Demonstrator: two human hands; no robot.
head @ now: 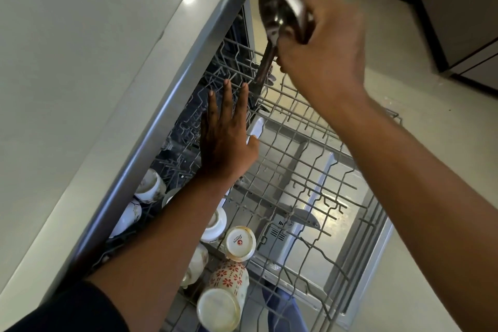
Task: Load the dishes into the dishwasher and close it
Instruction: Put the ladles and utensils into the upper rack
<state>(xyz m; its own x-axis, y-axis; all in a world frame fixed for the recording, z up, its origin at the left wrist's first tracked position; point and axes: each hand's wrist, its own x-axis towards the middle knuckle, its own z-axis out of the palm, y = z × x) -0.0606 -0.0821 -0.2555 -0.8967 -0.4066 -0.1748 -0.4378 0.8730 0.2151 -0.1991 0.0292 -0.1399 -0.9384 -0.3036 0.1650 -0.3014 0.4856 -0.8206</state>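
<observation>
Pale grey table (80, 67) with a metal edge strip is running diagonally over the dishwasher; cream floor (431, 197) is lying beyond the wire rack (296, 159), dark cabinet fronts (463, 8) are sitting in the far corner past it. The rack is sitting pulled out from under the table, and the open dishwasher door (336, 197) is showing shiny below it through the wires.

Left hand (226, 140) is reaching over the rack's table side, fingers (227, 97) straight and slightly spread, holding nothing, tips near the rack's far tines. Right hand (323, 46) is hovering above the rack's far end, fingers curled and gripping a steel ladle (280, 16), bowl up, handle pointing down at the rack's far wires; whether the handle is touching the wires, cannot tell.

Already sitting in the rack's near end: red-flower mug (226, 288) on its side, white cup (240, 243) upside down with a red logo on its base, another white cup (215, 221) just beside it toward the table. More white cups (151, 186) are sitting at the rack's table side, partly tucked under the table edge. The left forearm is crossing in front of several cups, hiding parts of them. Rack's middle and far side are showing bare tines.
</observation>
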